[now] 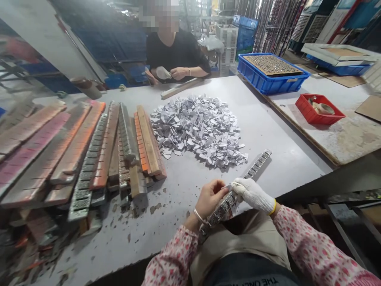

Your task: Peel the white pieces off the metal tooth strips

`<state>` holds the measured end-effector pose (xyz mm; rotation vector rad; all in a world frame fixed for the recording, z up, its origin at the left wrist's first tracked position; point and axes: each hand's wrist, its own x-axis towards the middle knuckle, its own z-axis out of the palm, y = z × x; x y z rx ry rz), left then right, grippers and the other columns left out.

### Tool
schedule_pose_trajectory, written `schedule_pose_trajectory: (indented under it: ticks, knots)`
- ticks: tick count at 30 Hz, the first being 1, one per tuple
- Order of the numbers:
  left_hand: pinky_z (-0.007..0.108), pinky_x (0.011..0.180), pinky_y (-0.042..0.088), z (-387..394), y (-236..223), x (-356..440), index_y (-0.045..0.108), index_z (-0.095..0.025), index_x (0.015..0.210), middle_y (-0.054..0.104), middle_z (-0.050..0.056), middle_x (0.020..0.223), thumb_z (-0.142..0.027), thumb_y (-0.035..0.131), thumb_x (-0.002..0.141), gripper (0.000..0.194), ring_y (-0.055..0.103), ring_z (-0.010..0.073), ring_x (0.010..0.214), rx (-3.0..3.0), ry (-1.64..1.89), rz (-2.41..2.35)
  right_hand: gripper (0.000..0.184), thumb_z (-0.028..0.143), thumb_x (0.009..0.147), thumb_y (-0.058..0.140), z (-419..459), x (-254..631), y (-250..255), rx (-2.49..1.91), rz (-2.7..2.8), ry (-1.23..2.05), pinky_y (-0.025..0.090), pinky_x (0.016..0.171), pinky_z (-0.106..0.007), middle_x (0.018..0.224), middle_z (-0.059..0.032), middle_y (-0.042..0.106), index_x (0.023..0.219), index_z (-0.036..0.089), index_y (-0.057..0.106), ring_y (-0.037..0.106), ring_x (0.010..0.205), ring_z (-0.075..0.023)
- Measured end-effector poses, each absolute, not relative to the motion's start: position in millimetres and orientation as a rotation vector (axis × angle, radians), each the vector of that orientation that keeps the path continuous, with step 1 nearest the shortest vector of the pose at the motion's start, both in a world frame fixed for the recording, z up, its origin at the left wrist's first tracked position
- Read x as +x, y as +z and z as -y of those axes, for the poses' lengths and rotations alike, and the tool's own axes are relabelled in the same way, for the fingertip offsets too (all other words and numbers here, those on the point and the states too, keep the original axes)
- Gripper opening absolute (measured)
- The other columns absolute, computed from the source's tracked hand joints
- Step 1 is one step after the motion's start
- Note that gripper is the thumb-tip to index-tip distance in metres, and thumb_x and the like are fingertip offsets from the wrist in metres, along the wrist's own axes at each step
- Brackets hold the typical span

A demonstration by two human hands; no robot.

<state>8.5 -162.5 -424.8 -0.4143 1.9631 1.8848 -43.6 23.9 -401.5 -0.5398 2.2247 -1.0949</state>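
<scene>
A slotted strip (257, 165) with a speckled silver-grey face lies slantwise over the table's near edge, its lower end above my lap. My left hand (209, 200), bare with a white band at the wrist, is closed over the strip, thumb and forefinger pinching a small white piece (227, 186). Against those fingertips, my right hand (255, 194) in a white knit glove is closed too, its fingertips pressed together at the strip. What the gloved fingers grip is hidden. Beyond the hands spreads a heap of small white flat pieces (199, 127).
Slotted wooden strips (101, 151), some orange, pink or speckled grey, are piled on the left of the table (175, 202). A blue crate (268, 81) and a red tray (318, 111) stand at right. Across the table sits a co-worker (178, 51), near a lone bar (180, 89).
</scene>
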Motion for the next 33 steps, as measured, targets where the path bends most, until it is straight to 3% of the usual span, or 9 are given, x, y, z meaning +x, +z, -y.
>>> schedule_pose_trajectory:
  ticks: [4, 8, 11, 14, 17, 22, 26, 29, 33]
  knots:
    - [0.003, 0.065, 0.038, 156, -411, 25, 0.064, -0.023, 0.101, 0.066, -0.003, 0.089, -0.050, 0.060, 0.076, 0.038, 0.050, -0.0071, 0.069, -0.373, 1.761, -2.362, 0.043, 0.043, 0.100, 0.038, -14, -27, -398, -0.419, -2.073, -1.469, 0.037, 0.058, -0.022, 0.058, 0.0004, 0.049, 0.070, 0.013, 0.048, 0.046, 0.055, -0.0089]
    - [0.003, 0.065, 0.039, 150, -414, 33, 0.061, -0.027, 0.108, 0.067, -0.006, 0.084, -0.033, 0.056, 0.081, 0.028, 0.052, -0.0074, 0.069, 0.037, 1.357, -3.045, 0.042, 0.049, 0.095, 0.047, -10, -12, -402, -0.038, -1.767, -1.728, 0.034, 0.048, -0.019, 0.062, 0.0006, 0.048, 0.075, 0.012, 0.048, 0.043, 0.049, -0.0066]
    - [0.010, 0.064, 0.037, 148, -417, 34, 0.061, -0.024, 0.094, 0.063, -0.008, 0.073, -0.028, 0.063, 0.077, 0.018, 0.051, -0.0022, 0.067, 0.382, 0.860, -3.509, 0.040, 0.051, 0.091, 0.052, -7, -6, -406, 0.301, -1.518, -1.772, 0.031, 0.042, -0.016, 0.067, -0.0004, 0.050, 0.084, 0.011, 0.051, 0.042, 0.045, -0.0049]
    - [0.019, 0.061, 0.026, 149, -419, 34, 0.060, -0.024, 0.073, 0.051, -0.006, 0.056, -0.034, 0.066, 0.075, 0.011, 0.039, 0.0033, 0.059, 0.547, 0.571, -3.640, 0.039, 0.049, 0.092, 0.049, -6, -4, -407, 0.557, -1.291, -1.757, 0.028, 0.037, -0.015, 0.059, 0.0004, 0.047, 0.080, 0.012, 0.050, 0.039, 0.040, -0.0047]
    - [0.015, 0.060, 0.021, 152, -418, 35, 0.061, -0.022, 0.070, 0.054, -0.007, 0.059, -0.041, 0.059, 0.078, 0.021, 0.037, -0.0023, 0.057, 0.195, 1.004, -3.230, 0.037, 0.045, 0.093, 0.047, -10, -5, -403, 0.509, -1.331, -1.710, 0.027, 0.036, -0.014, 0.059, 0.0003, 0.048, 0.079, 0.011, 0.050, 0.038, 0.038, -0.0040]
    - [0.007, 0.054, 0.027, 154, -409, 34, 0.054, -0.013, 0.072, 0.045, -0.007, 0.059, -0.056, 0.059, 0.074, 0.044, 0.036, -0.0061, 0.054, -0.352, 1.819, -1.830, 0.038, 0.042, 0.091, 0.052, -27, -10, -391, -0.036, -1.647, -1.600, 0.032, 0.041, -0.016, 0.060, -0.0012, 0.051, 0.071, 0.010, 0.051, 0.044, 0.043, -0.0056]
    - [0.007, 0.054, 0.029, 153, -402, 36, 0.053, -0.011, 0.068, 0.042, -0.006, 0.058, -0.055, 0.061, 0.072, 0.045, 0.037, -0.0062, 0.055, -0.380, 2.003, -1.667, 0.037, 0.038, 0.094, 0.049, -33, -7, -391, -0.252, -1.853, -1.471, 0.037, 0.049, -0.018, 0.058, -0.0016, 0.052, 0.069, 0.010, 0.051, 0.048, 0.051, -0.0080]
    - [0.010, 0.056, 0.033, 150, -404, 43, 0.052, -0.010, 0.063, 0.046, -0.004, 0.058, -0.055, 0.068, 0.067, 0.048, 0.042, -0.0041, 0.057, -0.345, 2.154, -1.475, 0.043, 0.047, 0.096, 0.043, -33, 1, -389, -0.185, -1.657, -1.528, 0.036, 0.048, -0.021, 0.058, -0.0033, 0.056, 0.076, 0.011, 0.055, 0.048, 0.049, -0.0099]
    - [0.015, 0.051, 0.024, 148, -408, 53, 0.049, -0.011, 0.055, 0.044, -0.003, 0.050, -0.071, 0.065, 0.059, 0.063, 0.037, -0.0022, 0.048, -0.222, 2.052, -1.339, 0.044, 0.051, 0.094, 0.044, -34, 7, -383, -0.145, -1.435, -1.539, 0.033, 0.045, -0.022, 0.059, -0.0036, 0.057, 0.082, 0.011, 0.056, 0.046, 0.046, -0.0107]
